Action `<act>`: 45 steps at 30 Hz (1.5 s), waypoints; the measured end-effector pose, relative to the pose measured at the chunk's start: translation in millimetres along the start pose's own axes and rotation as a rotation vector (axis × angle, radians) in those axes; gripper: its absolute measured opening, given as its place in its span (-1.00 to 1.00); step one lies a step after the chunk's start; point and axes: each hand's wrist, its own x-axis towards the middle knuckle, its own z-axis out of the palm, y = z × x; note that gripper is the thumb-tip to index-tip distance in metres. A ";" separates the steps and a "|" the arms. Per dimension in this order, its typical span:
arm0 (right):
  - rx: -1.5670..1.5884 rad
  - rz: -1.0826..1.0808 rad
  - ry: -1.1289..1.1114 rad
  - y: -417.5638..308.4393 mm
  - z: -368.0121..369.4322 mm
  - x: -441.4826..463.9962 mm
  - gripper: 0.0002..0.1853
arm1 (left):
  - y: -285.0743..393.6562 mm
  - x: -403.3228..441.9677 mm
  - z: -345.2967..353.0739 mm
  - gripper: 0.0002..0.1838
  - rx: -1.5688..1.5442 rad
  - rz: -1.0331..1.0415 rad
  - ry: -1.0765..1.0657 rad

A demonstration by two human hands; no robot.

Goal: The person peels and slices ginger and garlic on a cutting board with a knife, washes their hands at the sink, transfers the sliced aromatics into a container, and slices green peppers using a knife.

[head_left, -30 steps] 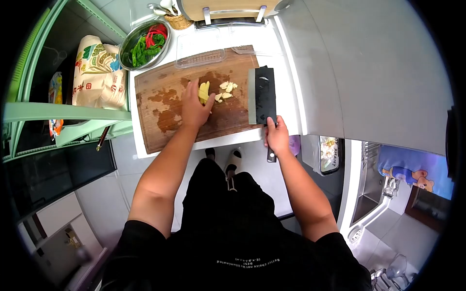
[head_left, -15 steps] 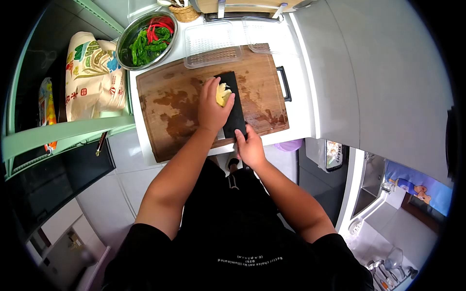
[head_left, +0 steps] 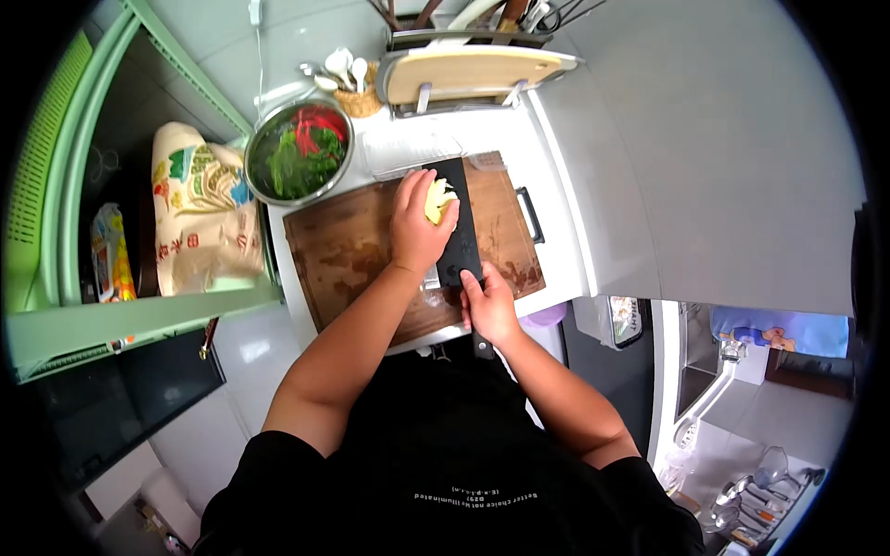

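Note:
Pale yellow slices [head_left: 438, 200], of a kind I cannot make out, lie on the black blade of a cleaver [head_left: 457, 243]. My left hand [head_left: 422, 225] is cupped round the slices and keeps them against the blade. At the near end of the blade, my right hand [head_left: 489, 306] grips the cleaver, its thumb on the flat. Below that hand the end of the dark handle shows. The blade is above a wet wooden cutting board [head_left: 348, 248], reaching across it from front to back.
A metal bowl [head_left: 252, 176] of green and red peppers stands at the back left. Behind the board are a clear plastic tray [head_left: 385, 153], a wicker basket [head_left: 360, 102] of spoons and a rack with a light board [head_left: 473, 79]. A green shelf [head_left: 148, 320] holds a printed sack [head_left: 209, 218].
The view has tilted up, bringing the rack and spoons further into sight. Both hands keep their hold on the slices and cleaver, which now cover part of the clear tray.

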 end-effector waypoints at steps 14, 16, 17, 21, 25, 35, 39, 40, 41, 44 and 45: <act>-0.001 0.078 0.055 -17.8 -13.9 -11.3 -0.87 | 17.6 6.9 11.5 -0.49 -0.077 -0.074 -0.070; 0.036 0.081 0.080 -17.3 -19.7 -16.3 -0.85 | 21.9 2.2 20.1 -0.49 -0.086 -0.057 -0.088; 0.022 0.072 0.087 -15.7 -23.2 -17.7 -0.85 | 24.4 2.4 22.9 -0.49 -0.111 -0.069 -0.116; -0.008 0.052 0.137 -19.7 -28.3 -24.5 -0.86 | 38.8 11.0 32.0 -0.48 -0.126 -0.022 -0.143; 0.007 0.008 0.140 -25.3 -30.5 -19.3 -0.86 | 43.3 21.6 34.5 -0.47 -0.112 0.011 -0.128; -0.283 -0.052 0.049 -59.7 10.9 73.8 -0.84 | -49.2 72.8 16.3 -0.56 0.018 -0.206 -0.001; -0.545 -0.150 0.100 -60.4 0.3 105.6 -0.74 | -61.5 83.3 11.3 -0.65 0.089 -0.068 -0.021; -0.569 -0.140 0.098 -60.1 -2.8 110.0 -0.71 | -59.6 83.9 11.6 -0.67 0.082 0.002 -0.067; -0.594 -0.130 0.096 -60.7 -5.7 113.9 -0.68 | -57.7 83.6 11.9 -0.69 0.075 0.071 -0.113; -0.638 -0.086 0.084 -72.1 -8.2 116.8 -0.63 | -53.4 91.1 15.7 -0.76 0.081 0.196 -0.165; -0.644 -0.074 0.081 -75.4 -9.2 116.8 -0.63 | -57.7 91.3 17.1 -0.77 0.093 0.195 -0.173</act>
